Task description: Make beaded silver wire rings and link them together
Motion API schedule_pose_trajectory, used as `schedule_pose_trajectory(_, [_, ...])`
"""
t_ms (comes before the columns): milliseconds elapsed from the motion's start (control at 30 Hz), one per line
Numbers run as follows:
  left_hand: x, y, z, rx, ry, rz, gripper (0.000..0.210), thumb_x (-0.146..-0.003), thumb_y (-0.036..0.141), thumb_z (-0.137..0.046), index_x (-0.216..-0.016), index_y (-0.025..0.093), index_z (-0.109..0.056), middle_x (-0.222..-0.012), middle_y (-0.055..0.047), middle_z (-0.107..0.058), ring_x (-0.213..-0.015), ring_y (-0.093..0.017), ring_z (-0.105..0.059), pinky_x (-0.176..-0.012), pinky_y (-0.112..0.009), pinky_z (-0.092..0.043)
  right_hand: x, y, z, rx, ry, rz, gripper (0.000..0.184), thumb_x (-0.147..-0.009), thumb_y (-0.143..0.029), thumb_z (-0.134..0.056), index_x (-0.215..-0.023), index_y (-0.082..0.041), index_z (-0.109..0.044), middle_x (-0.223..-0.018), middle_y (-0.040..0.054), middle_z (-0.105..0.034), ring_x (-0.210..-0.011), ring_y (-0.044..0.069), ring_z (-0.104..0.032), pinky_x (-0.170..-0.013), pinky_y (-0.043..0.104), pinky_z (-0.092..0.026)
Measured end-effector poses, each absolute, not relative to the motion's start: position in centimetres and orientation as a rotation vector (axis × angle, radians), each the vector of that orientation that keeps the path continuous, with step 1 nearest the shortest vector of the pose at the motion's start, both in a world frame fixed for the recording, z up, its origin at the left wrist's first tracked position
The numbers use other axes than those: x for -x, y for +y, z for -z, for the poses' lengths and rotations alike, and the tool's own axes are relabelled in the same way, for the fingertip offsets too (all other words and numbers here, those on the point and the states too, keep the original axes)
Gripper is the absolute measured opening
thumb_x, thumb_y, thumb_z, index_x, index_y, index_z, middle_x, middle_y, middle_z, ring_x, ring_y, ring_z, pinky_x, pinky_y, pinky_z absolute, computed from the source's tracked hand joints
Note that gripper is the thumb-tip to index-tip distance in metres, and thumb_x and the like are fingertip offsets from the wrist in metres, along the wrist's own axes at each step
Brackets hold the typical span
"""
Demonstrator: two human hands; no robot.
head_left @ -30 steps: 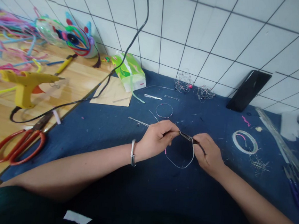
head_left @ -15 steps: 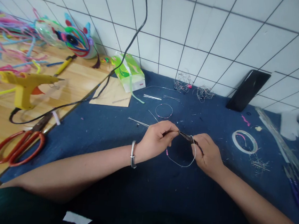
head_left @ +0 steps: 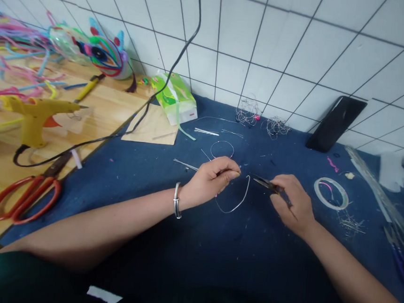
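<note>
1 loop (head_left: 223, 142) is partly hidden by the left hand (head_left: 211, 183), pinched on wire (head_left: 230, 212); pliers (head_left: 265, 182) are gripped by the right hand (head_left: 294, 204)

Dark metal pliers (head_left: 269, 185) off the curved silver wire (head_left: 242, 203)
The right hand (head_left: 294, 204) has moved rightward; the wire's hooked end is free.

And no words to read right now: that small red mark (head_left: 191, 114) on the bright green-and-white, box-shaped packet (head_left: 185, 95) is simply too tiny.
</note>
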State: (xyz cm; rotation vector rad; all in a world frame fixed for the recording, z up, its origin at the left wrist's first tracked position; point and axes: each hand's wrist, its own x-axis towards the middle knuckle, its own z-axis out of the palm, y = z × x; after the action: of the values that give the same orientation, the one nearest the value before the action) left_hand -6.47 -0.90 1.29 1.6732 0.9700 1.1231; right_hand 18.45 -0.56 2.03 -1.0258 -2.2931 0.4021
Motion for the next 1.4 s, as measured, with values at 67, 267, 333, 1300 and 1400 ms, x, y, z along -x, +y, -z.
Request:
schedule_pose_trajectory(67, [6.5,-0.8,-1.3,-1.769,0.967,-1.135,0.009,-0.090,0.021,-0.048,-0.088,0.019,-0.056,-0.072,0.001,-0.054,-0.046,-0.003,-0.045,-0.043,-0.017,-0.042,-18.5,-0.7,-2.1,0.935,-2.329,-0.303,0.027,-0.081,-0.026,-0.054,-0.107,-0.022,-0.050,-0.097,0.0082,-0.054,-0.092,0.023,-0.052,-0.081,0.041,-0.044])
schedule_pose_trajectory(267, [6.9,-0.5,-1.3,-2.024,0.904,-1.151,0.010,-0.089,0.019,-0.049,-0.087,0.017,-0.059,-0.081,-0.002,-0.060,-0.069,-0.008,-0.058,-0.065,-0.023,-0.050,-18.3,-1.2,-2.2,0.805,-2.351,-0.255,0.032,-0.078,-0.025,-0.056,-0.110,-0.020,-0.051,-0.098,0.0087,-0.054,-0.091,0.023,-0.052,-0.080,0.042,-0.045])
schedule_pose_trajectory(333, [6.9,-0.3,-1.2,-2.052,0.877,-1.169,0.011,-0.089,0.019,-0.049,-0.087,0.016,-0.060,-0.081,-0.003,-0.060,-0.073,-0.010,-0.059,-0.068,-0.024,-0.050,-18.1,-1.2,-2.2,0.756,-2.341,-0.303,0.031,-0.078,-0.024,-0.057,-0.109,-0.019,-0.051,-0.097,0.0088,-0.054,-0.091,0.023,-0.052,-0.079,0.041,-0.045])
schedule_pose_trajectory(1300, [6.5,-0.9,-2.5,-1.969,0.596,-1.297,0.010,-0.087,0.020,-0.054,-0.090,0.017,-0.063,-0.075,-0.002,-0.062,-0.069,-0.011,-0.057,-0.071,-0.028,-0.049,-15.8,-3.9,-3.9,0.618,-2.165,-1.111,0.024,-0.088,-0.033,-0.043,-0.107,-0.020,-0.050,-0.100,0.0088,-0.049,-0.093,0.021,-0.048,-0.080,0.038,-0.040])
schedule_pose_trajectory(1400, [6.5,-1.0,-2.5,-1.953,0.594,-1.296,0.010,-0.087,0.020,-0.054,-0.091,0.017,-0.063,-0.074,-0.002,-0.061,-0.068,-0.011,-0.057,-0.070,-0.028,-0.049,-15.6,-4.1,-4.0,0.609,-2.160,-1.084,0.023,-0.088,-0.032,-0.043,-0.106,-0.021,-0.051,-0.099,0.0086,-0.050,-0.092,0.021,-0.049,-0.079,0.038,-0.041])
